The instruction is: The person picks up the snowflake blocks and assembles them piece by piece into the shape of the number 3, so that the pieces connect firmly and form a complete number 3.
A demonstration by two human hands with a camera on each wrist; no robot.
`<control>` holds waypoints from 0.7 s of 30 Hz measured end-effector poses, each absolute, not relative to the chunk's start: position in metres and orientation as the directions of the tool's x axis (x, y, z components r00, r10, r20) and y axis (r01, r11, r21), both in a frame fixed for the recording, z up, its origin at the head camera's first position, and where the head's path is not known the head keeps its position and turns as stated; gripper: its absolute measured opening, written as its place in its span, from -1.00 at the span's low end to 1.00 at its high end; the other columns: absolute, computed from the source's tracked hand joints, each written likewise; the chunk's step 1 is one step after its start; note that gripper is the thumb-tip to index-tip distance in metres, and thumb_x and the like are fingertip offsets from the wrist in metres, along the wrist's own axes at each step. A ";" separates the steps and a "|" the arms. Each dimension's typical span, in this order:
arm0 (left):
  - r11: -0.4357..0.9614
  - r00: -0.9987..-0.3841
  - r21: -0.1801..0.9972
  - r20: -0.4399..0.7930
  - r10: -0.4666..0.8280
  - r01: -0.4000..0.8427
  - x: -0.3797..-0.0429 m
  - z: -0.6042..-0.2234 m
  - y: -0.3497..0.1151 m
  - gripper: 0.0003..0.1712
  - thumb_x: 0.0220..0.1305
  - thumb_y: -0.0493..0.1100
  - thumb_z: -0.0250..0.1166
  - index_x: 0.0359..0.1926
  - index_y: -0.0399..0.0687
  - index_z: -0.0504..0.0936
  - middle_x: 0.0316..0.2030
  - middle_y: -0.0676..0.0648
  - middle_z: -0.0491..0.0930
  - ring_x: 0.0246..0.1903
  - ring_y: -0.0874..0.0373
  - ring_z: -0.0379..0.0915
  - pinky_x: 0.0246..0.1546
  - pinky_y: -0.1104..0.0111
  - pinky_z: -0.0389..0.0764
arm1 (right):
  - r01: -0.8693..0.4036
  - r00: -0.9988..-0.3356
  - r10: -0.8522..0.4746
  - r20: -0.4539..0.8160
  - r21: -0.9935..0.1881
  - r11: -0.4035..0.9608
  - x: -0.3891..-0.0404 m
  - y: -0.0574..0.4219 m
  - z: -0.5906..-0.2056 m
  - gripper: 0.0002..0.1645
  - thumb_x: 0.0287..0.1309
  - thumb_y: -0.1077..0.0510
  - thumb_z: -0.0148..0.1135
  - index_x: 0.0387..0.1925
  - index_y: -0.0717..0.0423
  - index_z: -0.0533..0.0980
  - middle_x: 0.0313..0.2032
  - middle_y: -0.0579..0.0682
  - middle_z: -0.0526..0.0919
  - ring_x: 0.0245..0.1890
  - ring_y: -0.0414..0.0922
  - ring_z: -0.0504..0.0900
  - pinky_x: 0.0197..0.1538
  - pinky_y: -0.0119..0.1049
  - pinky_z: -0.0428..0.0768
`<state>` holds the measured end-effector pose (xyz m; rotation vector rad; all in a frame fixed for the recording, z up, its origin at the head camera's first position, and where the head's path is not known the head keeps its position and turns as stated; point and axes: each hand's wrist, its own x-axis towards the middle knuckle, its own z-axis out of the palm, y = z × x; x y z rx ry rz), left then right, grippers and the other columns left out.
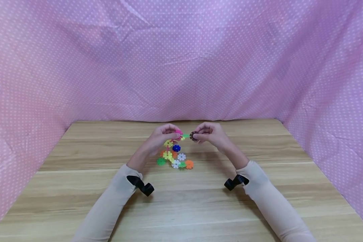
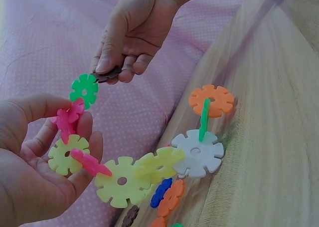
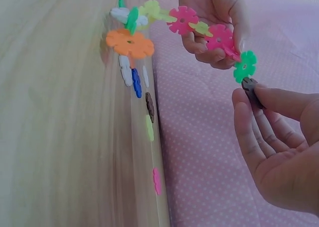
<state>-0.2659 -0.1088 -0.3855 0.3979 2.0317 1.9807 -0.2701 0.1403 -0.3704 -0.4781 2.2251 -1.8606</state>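
At bottom L & R of head view, shows pale sleeves [image 1: 103, 205], smooth, snug, lightly wrinkled nr lower edge, w/ black wrist cams [image 1: 146, 189] jutting out. Next, wood-grain tabletop [image 1: 184, 208], tan, streaked w/ darker bands.

Nr mid-frame, loose discs [image 3: 137, 82]: flat, round, notched rims, plastic-looking, incl. blue disc [image 1: 174, 149] & green disc [image 1: 161, 161]. Overlapping these in view, chain [image 2: 110, 187] of similar discs, slotted edge to edge at crossed angles, mostly yellow, pink, white; orange disc [image 2: 227, 100] at lower end. Can't tell if touching tabletop there.

Just above, slightly L of center, pinches pink disc [image 2: 64, 122] of chain betw. thumb & fingers of L hand [image 1: 160, 136]. Right of center, pinches dark-brown disc [image 3: 253, 95] likewise w/ R hand [image 1: 213, 134]. Hands apart, w/ bright-green link [image 3: 239, 73] of chain bridging betw., brown rim meeting green rim; can't tell if slotted in.

Farthest, across upper half, pink-lilac cloth [image 1: 181, 67], white polka dots, soft folds, fine creases.
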 end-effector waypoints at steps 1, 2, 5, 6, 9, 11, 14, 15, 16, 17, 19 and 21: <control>0.023 -0.924 1.000 -0.005 0.381 0.004 -0.266 -0.385 -0.108 -0.83 0.44 -0.29 0.22 0.00 -0.20 0.55 -0.20 0.03 0.66 -0.16 0.16 0.64 -0.03 0.32 0.71 | -0.117 -0.928 -0.368 0.054 -0.982 0.151 -0.270 0.140 -0.371 -0.76 0.22 0.34 0.37 -0.12 0.39 0.56 -0.35 -0.05 0.77 -0.35 -0.17 0.77 -0.21 -0.24 0.78; 0.019 -0.924 1.000 -0.005 0.381 0.002 -0.266 -0.386 -0.108 -0.84 0.45 -0.29 0.22 0.00 -0.20 0.55 -0.21 0.03 0.66 -0.16 0.16 0.64 -0.03 0.33 0.71 | -0.118 -0.929 -0.366 0.056 -0.982 0.149 -0.269 0.140 -0.371 -0.76 0.22 0.34 0.37 -0.12 0.38 0.55 -0.35 -0.05 0.77 -0.34 -0.16 0.77 -0.21 -0.24 0.78; 0.019 -0.925 1.000 -0.017 0.379 -0.010 -0.265 -0.385 -0.107 -0.84 0.45 -0.28 0.21 0.00 -0.18 0.55 -0.21 0.04 0.66 -0.14 0.13 0.63 -0.01 0.32 0.71 | -0.124 -0.930 -0.363 0.063 -0.982 0.146 -0.268 0.139 -0.372 -0.76 0.23 0.32 0.38 -0.12 0.35 0.56 -0.33 -0.03 0.78 -0.34 -0.16 0.78 -0.19 -0.23 0.78; 0.021 -0.926 1.000 -0.023 0.377 -0.016 -0.265 -0.385 -0.107 -0.83 0.45 -0.28 0.21 0.01 -0.18 0.55 -0.21 0.04 0.66 -0.12 0.11 0.63 0.01 0.29 0.70 | -0.127 -0.930 -0.362 0.067 -0.982 0.143 -0.268 0.138 -0.373 -0.76 0.23 0.32 0.38 -0.12 0.35 0.55 -0.33 -0.02 0.78 -0.33 -0.16 0.78 -0.19 -0.23 0.79; 0.039 -0.928 0.997 -0.072 0.365 -0.063 -0.264 -0.384 -0.104 -0.83 0.45 -0.24 0.22 0.01 -0.12 0.55 -0.20 0.05 0.65 -0.05 0.04 0.60 0.11 0.10 0.66 | -0.135 -0.931 -0.358 0.078 -0.981 0.138 -0.268 0.137 -0.374 -0.76 0.23 0.34 0.37 -0.11 0.38 0.55 -0.32 0.02 0.79 -0.34 -0.16 0.78 -0.20 -0.24 0.79; 0.052 -0.927 0.994 -0.113 0.357 -0.101 -0.264 -0.383 -0.103 -0.83 0.45 -0.20 0.23 0.01 -0.07 0.55 -0.19 0.05 0.64 -0.01 0.01 0.58 0.14 -0.09 0.61 | -0.139 -0.933 -0.350 0.085 -0.981 0.132 -0.268 0.136 -0.374 -0.75 0.24 0.35 0.36 -0.10 0.40 0.54 -0.31 0.04 0.79 -0.35 -0.16 0.78 -0.21 -0.24 0.79; 0.059 -0.919 0.985 -0.173 0.353 -0.162 -0.264 -0.383 -0.102 -0.81 0.45 -0.15 0.24 0.03 -0.02 0.56 -0.14 0.04 0.62 0.02 0.03 0.54 0.14 -0.30 0.51 | -0.139 -0.938 -0.336 0.088 -0.982 0.131 -0.268 0.135 -0.376 -0.75 0.24 0.36 0.35 -0.09 0.42 0.54 -0.30 0.06 0.79 -0.35 -0.17 0.78 -0.20 -0.25 0.79; 0.061 -0.918 0.983 -0.181 0.353 -0.171 -0.263 -0.383 -0.102 -0.80 0.46 -0.14 0.23 0.04 -0.02 0.56 -0.13 0.03 0.61 0.02 0.04 0.53 0.14 -0.32 0.50 | -0.140 -0.938 -0.334 0.089 -0.981 0.132 -0.268 0.135 -0.376 -0.75 0.25 0.36 0.35 -0.09 0.43 0.54 -0.30 0.07 0.79 -0.35 -0.17 0.78 -0.20 -0.25 0.79; 0.065 -0.916 0.982 -0.189 0.354 -0.177 -0.263 -0.383 -0.102 -0.79 0.46 -0.13 0.23 0.05 -0.02 0.56 -0.11 0.02 0.60 0.02 0.06 0.52 0.15 -0.32 0.50 | -0.140 -0.939 -0.332 0.090 -0.981 0.132 -0.268 0.135 -0.377 -0.75 0.25 0.35 0.34 -0.08 0.43 0.54 -0.29 0.07 0.79 -0.35 -0.18 0.78 -0.19 -0.24 0.79; 0.064 -0.916 0.982 -0.189 0.354 -0.178 -0.263 -0.383 -0.101 -0.78 0.46 -0.13 0.23 0.06 -0.04 0.56 -0.10 0.02 0.60 0.02 0.07 0.52 0.17 -0.29 0.50 | -0.142 -0.939 -0.331 0.092 -0.981 0.131 -0.269 0.135 -0.377 -0.75 0.25 0.35 0.34 -0.08 0.43 0.54 -0.29 0.07 0.79 -0.34 -0.18 0.78 -0.18 -0.23 0.79; 0.061 -0.916 0.985 -0.175 0.361 -0.164 -0.263 -0.384 -0.100 -0.74 0.47 -0.15 0.22 0.10 -0.10 0.56 -0.10 0.01 0.60 0.00 0.10 0.54 0.19 -0.12 0.56 | -0.145 -0.940 -0.327 0.097 -0.981 0.126 -0.269 0.135 -0.378 -0.75 0.26 0.35 0.34 -0.08 0.43 0.54 -0.27 0.09 0.79 -0.33 -0.18 0.78 -0.16 -0.21 0.79; 0.065 -0.917 0.986 -0.164 0.363 -0.150 -0.262 -0.384 -0.099 -0.71 0.47 -0.16 0.21 0.13 -0.15 0.56 -0.10 0.00 0.61 -0.01 0.10 0.56 0.21 0.03 0.57 | -0.150 -0.940 -0.324 0.105 -0.982 0.117 -0.270 0.135 -0.379 -0.75 0.26 0.35 0.34 -0.09 0.43 0.54 -0.26 0.12 0.79 -0.33 -0.17 0.78 -0.15 -0.21 0.79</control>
